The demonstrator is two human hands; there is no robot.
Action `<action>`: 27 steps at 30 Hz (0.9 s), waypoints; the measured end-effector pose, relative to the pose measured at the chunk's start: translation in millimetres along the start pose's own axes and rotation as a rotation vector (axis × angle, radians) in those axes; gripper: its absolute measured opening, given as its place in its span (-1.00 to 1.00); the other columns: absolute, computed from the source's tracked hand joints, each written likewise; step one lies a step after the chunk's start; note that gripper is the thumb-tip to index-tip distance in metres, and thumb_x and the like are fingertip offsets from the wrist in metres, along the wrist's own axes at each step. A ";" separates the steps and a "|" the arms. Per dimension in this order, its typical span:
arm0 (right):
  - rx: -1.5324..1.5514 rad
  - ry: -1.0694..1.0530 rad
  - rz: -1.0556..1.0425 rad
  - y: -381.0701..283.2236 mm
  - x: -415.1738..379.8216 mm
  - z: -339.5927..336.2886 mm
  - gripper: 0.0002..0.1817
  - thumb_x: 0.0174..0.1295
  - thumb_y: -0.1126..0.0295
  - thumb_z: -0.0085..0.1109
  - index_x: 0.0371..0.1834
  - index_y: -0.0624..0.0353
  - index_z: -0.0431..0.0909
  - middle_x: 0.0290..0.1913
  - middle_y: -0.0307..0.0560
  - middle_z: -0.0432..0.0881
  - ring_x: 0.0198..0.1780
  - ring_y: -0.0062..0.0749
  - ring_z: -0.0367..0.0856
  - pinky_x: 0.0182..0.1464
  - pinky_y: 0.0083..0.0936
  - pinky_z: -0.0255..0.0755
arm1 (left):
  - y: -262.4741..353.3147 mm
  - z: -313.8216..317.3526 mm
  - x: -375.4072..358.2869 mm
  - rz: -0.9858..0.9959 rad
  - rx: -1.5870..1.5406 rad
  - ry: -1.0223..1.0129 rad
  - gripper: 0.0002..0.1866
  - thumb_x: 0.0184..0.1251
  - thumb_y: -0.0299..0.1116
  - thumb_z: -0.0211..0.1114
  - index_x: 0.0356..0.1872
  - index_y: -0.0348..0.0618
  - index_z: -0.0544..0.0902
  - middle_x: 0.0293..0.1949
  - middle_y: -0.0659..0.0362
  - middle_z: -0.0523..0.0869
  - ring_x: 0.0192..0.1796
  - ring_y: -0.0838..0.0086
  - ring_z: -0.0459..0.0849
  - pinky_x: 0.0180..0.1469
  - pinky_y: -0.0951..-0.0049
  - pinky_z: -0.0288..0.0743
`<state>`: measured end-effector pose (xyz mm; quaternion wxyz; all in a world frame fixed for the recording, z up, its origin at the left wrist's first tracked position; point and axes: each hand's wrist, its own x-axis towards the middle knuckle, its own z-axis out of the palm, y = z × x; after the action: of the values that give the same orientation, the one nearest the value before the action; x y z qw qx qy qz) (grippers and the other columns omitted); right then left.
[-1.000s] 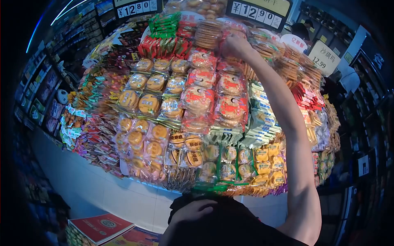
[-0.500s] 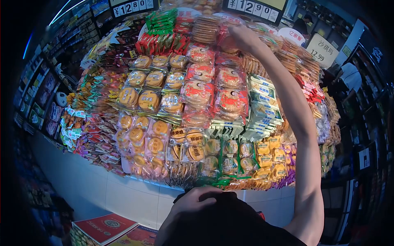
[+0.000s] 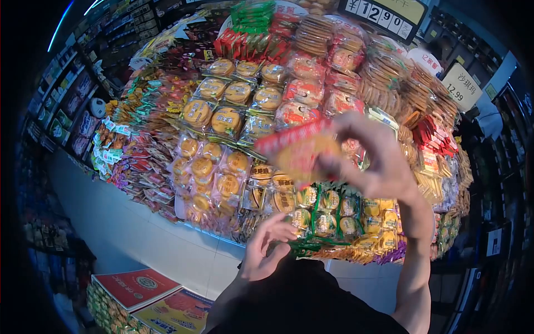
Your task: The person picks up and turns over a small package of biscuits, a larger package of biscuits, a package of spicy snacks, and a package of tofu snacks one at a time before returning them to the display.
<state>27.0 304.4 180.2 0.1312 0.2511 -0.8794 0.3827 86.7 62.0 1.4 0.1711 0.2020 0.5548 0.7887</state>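
Observation:
My right hand pinches a red-edged packet of round biscuits, blurred by motion, above the middle of the display. Thumb and fingers grip the packet's right side. My left hand is raised near the display's front edge, fingers apart and curved, holding nothing. Beyond it lie green-edged packets of small round cakes. Left of the held packet are yellow-brown packaged round cakes. Red packets with round biscuits are stacked behind it.
A price sign reading 12.90 stands at the back, another reading 12.99 at the right. A red box is at the lower left. Dark shelves line the left side. The display has a white front panel.
My right hand has come back from the far stacks toward me with a biscuit packet in it. My left hand has lifted from my dark clothing and opened. The view has shifted.

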 end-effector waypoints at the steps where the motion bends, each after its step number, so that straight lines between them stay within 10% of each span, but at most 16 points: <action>1: 0.011 -0.080 -0.039 -4.3 -10.0 11.2 -0.66 0.14 0.38 0.42 -0.11 0.34 0.56 -0.27 0.04 0.66 -0.20 -0.28 0.69 -0.15 -0.38 0.55 | 5.7 2.8 9.0 0.049 -0.117 0.020 -0.47 0.37 -0.47 0.30 0.34 -0.31 0.41 0.05 0.04 0.68 0.11 0.40 0.65 0.17 0.33 0.50; 7: 0.143 -0.404 -0.070 -10.2 -30.4 43.9 -0.70 0.26 0.36 0.35 -0.06 0.35 0.60 -0.22 0.13 0.68 -0.23 -0.05 0.70 -0.19 -0.30 0.56 | 3.8 1.4 12.1 0.071 -0.125 0.023 -0.47 0.33 -0.50 0.35 0.29 -0.41 0.42 0.08 0.01 0.67 0.12 0.38 0.66 0.19 0.36 0.52; 12: -0.594 0.215 -0.279 89.2 71.2 -44.5 -0.88 0.23 0.46 0.21 -0.25 0.29 0.64 -0.31 0.20 0.69 -0.29 0.09 0.70 -0.25 -0.15 0.56 | 15.6 5.7 6.8 -0.076 -0.065 0.079 -0.54 0.36 -0.35 0.35 0.18 -0.43 0.51 0.05 0.03 0.69 0.10 0.38 0.65 0.21 0.35 0.48; 15: -1.074 -0.054 0.076 184.1 123.8 -90.7 -0.80 0.20 0.39 0.27 -0.17 0.24 0.67 -0.23 0.19 0.72 -0.14 0.13 0.70 -0.07 -0.09 0.58 | 10.8 -0.6 -1.1 -0.095 -0.060 0.090 -0.58 0.37 -0.36 0.33 0.15 -0.42 0.54 0.04 0.04 0.70 0.09 0.39 0.66 0.20 0.37 0.48; 21: -0.937 -0.377 0.222 316.6 156.4 -98.6 -0.55 0.21 0.05 0.36 -0.06 0.23 0.67 -0.04 0.20 0.68 -0.01 -0.02 0.65 0.03 -0.18 0.52 | 5.9 -18.0 -21.2 -0.067 -0.063 0.205 -0.58 0.34 -0.37 0.35 0.14 -0.41 0.56 0.02 0.05 0.71 0.05 0.39 0.68 0.18 0.37 0.50; 27: -1.088 -0.469 0.570 239.2 172.7 -103.6 -0.75 0.18 0.27 0.33 -0.09 0.05 0.75 -0.08 0.04 0.74 0.04 -0.11 0.67 0.11 -0.24 0.54 | 11.3 -30.0 -22.7 -0.033 -0.112 0.321 -0.58 0.31 -0.38 0.36 0.12 -0.40 0.56 -0.01 0.03 0.71 0.03 0.38 0.69 0.15 0.39 0.52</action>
<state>-243.7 461.0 177.6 -0.0622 -0.0173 -0.9847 -0.1617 90.5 22.9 0.1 0.1040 0.0544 0.5334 0.8377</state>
